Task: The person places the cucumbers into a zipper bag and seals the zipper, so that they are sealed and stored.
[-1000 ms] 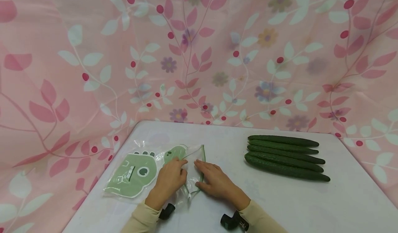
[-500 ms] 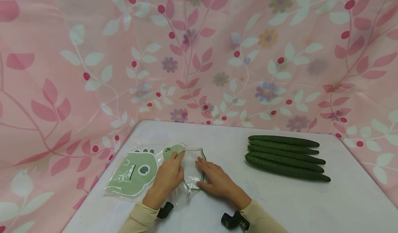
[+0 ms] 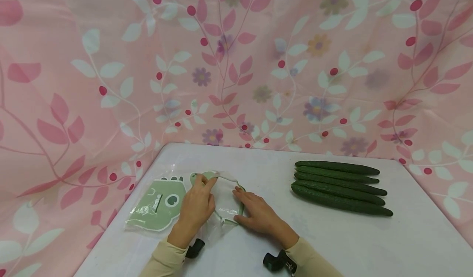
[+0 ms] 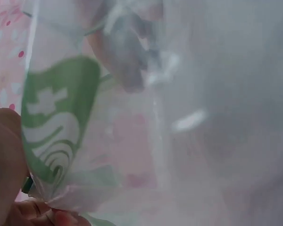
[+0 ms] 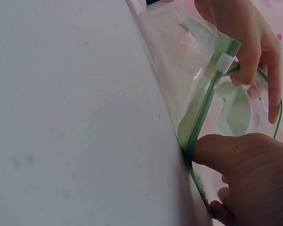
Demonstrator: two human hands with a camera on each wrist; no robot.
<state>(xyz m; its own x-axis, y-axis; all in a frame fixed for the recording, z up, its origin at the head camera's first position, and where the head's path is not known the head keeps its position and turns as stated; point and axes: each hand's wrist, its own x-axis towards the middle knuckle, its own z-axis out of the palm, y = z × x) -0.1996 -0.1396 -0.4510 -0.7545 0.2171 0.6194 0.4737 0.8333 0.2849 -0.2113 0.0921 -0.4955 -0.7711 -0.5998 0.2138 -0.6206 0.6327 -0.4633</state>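
A clear plastic zip bag (image 3: 157, 205) with a green cartoon monster print lies at the left of the table. Its green-edged mouth faces right and gapes. My left hand (image 3: 196, 205) pinches the bag's upper layer; film bunches at its fingertips in the left wrist view. My right hand (image 3: 258, 215) rests on the lower edge of the mouth, fingers and thumb spread rather than curled. A white slider (image 5: 225, 62) sits near one end of the green zip strip (image 5: 205, 106) in the right wrist view. Several cucumbers (image 3: 340, 191) lie side by side at the right.
The bag and cucumbers lie on a white-covered table (image 3: 332, 244). Behind it hangs a pink floral curtain (image 3: 236, 63). Black wrist cameras (image 3: 273, 262) are strapped under both wrists, close to the tabletop.
My left hand has moved slightly left and drawn the bag's upper layer back, so the mouth gapes wider. My right hand has stayed nearly still. The cucumbers have not moved.
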